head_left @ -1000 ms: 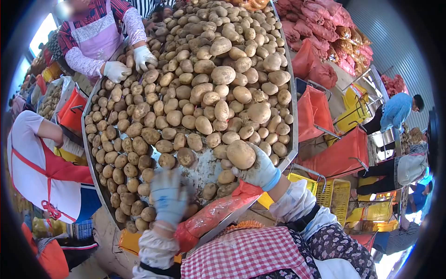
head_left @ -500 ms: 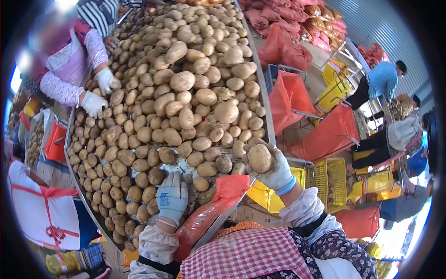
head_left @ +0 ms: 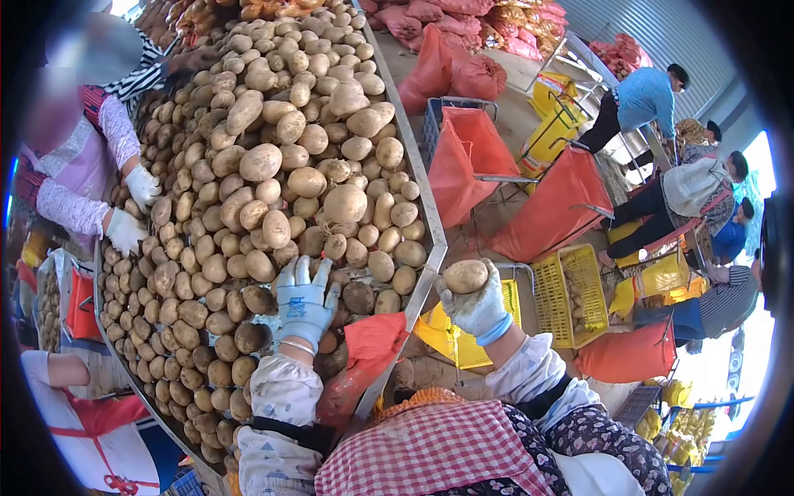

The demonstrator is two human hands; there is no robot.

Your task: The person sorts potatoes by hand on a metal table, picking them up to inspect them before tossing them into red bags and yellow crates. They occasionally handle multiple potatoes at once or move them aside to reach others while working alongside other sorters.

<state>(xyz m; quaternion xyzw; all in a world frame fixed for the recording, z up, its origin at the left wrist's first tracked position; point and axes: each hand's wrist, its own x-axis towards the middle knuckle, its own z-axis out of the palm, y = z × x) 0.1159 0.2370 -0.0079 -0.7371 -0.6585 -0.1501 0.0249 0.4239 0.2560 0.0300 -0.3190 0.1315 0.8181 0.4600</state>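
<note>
Head view: right hand (head_left: 480, 311) cups a potato (head_left: 466, 277) past the metal rim (head_left: 436, 238)!
Left hand (head_left: 303, 307) spreads over the pile (head_left: 260, 163); palm-deep cupping should prevent slips.

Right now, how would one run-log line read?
right hand: holds potato, outside table rim | left hand: open, over loose potatoes

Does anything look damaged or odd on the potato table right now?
Mildly: one potato beside the left hand looks darker than most around it; dirt or damage, I can't tell. Red plastic also lies crumpled over the near edge of the table, though that may be deliberate.
</note>
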